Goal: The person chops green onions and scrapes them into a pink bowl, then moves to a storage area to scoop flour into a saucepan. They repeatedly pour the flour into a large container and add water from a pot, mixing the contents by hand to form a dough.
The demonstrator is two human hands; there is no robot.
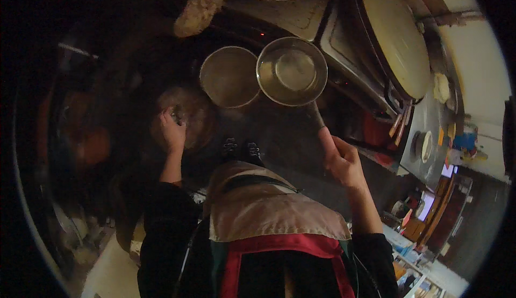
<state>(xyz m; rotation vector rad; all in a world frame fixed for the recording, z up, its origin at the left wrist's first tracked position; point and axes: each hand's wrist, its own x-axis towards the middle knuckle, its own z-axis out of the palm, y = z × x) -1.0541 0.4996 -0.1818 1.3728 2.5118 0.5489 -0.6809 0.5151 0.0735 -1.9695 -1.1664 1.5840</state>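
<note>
My right hand grips the handle of a round metal saucepan; clear liquid seems to lie in it. Just left of the saucepan, and overlapped by its rim, is a round container with a pale rim. My left hand is farther left, fingers bent around a small dark object that is too dim to name. Beneath that hand is a brownish round surface, blurred and dark.
A large round pan or lid stands tilted at the upper right, near a metal counter with a small bowl. A mottled cloth or mitt is at the upper left. Shoes show on the dark floor.
</note>
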